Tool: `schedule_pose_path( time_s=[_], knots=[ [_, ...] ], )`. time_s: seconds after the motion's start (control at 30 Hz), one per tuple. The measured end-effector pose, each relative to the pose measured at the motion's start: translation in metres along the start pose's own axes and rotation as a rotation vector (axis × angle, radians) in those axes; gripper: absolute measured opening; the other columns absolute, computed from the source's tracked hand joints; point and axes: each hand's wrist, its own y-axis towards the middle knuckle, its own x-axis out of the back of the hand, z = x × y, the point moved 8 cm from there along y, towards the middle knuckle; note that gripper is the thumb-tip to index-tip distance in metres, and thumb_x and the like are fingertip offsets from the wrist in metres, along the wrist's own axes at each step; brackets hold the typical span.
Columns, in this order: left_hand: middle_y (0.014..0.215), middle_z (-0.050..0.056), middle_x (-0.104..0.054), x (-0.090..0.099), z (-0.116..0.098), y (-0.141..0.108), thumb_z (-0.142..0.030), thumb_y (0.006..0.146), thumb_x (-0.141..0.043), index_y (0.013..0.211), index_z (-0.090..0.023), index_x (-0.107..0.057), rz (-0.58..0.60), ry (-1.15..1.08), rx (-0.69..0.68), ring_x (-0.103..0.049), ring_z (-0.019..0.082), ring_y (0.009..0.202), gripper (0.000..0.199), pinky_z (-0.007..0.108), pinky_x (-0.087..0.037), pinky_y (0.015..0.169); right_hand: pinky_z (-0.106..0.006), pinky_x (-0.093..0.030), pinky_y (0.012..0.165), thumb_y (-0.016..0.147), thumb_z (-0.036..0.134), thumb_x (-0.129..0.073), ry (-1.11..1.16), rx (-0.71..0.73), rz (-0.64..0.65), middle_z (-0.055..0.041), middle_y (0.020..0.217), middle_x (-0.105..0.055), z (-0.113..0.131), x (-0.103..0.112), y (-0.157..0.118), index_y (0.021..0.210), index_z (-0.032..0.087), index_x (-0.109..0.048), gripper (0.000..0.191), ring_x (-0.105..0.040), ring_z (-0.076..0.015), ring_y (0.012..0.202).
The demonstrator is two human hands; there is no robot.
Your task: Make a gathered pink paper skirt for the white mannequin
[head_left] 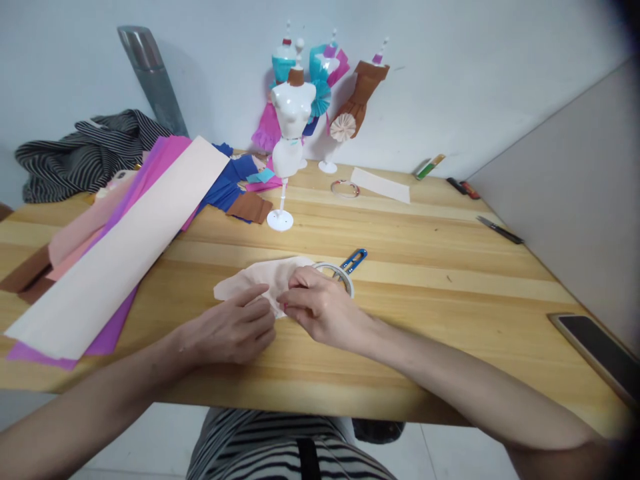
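Observation:
A pale cream piece of crepe-like material (245, 280) lies gathered on the wooden table near its front edge. My left hand (240, 327) rests at its lower left edge, fingers bent together and pressed on the material. Over its right part, my right hand (320, 303) pinches thumb and fingers together; a tiny red spot shows at the fingertips, too small to name. Just behind my right hand lies a roll of tape (349, 283), partly hidden by it. Blue thread snips (357, 260) lie against the roll, their blades partly inside the ring.
Long paper strips (125, 247) pile up at left beside striped cloth (90, 157). A white mannequin (293, 110) stands at the back before several dressed ones. Scissors (500, 230) and a phone (600, 353) lie at right. A bracelet-like ring (345, 189) lies behind.

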Motion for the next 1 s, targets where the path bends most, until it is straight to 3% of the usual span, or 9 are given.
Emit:
schedule_pose_path(
  time_s=[0.13,0.33,0.6,0.77,1.0],
  knots=[
    [0.058,0.000,-0.048,-0.002,0.000,-0.001,-0.005,0.084,-0.043,0.062,-0.016,-0.053,0.013,0.001,0.003,-0.042,0.014,0.062,0.027,0.045,-0.046,0.097,-0.028,-0.040,0.065,0.084,0.008,-0.050,-0.084,-0.002,0.086,-0.0049,0.077,-0.054,-0.005,-0.012,-0.001,0.075,0.017,-0.063,0.018,-0.049,-0.0167,0.075],
    [0.060,0.000,-0.049,-0.004,0.002,-0.002,-0.006,0.085,-0.045,0.064,-0.016,-0.053,0.035,0.003,0.004,-0.042,0.014,0.063,0.025,0.045,-0.045,0.097,-0.028,-0.042,0.069,0.087,0.011,-0.046,-0.040,-0.063,0.140,-0.0058,0.082,-0.052,-0.011,-0.014,-0.007,0.078,0.016,-0.057,0.015,-0.049,-0.0174,0.079],
    [0.063,0.001,-0.050,-0.002,0.003,-0.001,-0.006,0.086,-0.042,0.063,-0.016,-0.053,0.027,-0.006,0.018,-0.040,0.014,0.064,0.027,0.044,-0.046,0.096,-0.027,-0.042,0.068,0.088,0.012,-0.047,0.150,-0.103,-0.019,-0.0040,0.078,-0.053,-0.015,0.006,-0.011,0.077,0.017,-0.054,0.014,-0.050,-0.0161,0.077],
    [0.059,0.000,-0.048,-0.002,0.002,-0.001,-0.005,0.086,-0.042,0.063,-0.017,-0.054,0.023,-0.008,0.017,-0.040,0.014,0.063,0.028,0.046,-0.044,0.098,-0.029,-0.042,0.069,0.086,0.012,-0.048,-0.023,-0.043,0.022,-0.0056,0.081,-0.055,-0.003,-0.001,-0.005,0.081,0.017,-0.062,0.015,-0.051,-0.0176,0.080],
    [0.059,0.000,-0.048,-0.004,0.002,-0.002,-0.006,0.086,-0.044,0.062,-0.017,-0.052,0.031,-0.003,0.017,-0.040,0.014,0.063,0.028,0.044,-0.044,0.096,-0.029,-0.038,0.064,0.079,0.007,-0.049,-0.222,-0.064,0.192,-0.0066,0.082,-0.055,-0.002,-0.016,0.003,0.078,0.016,-0.058,0.013,-0.049,-0.0184,0.077]
  ],
)
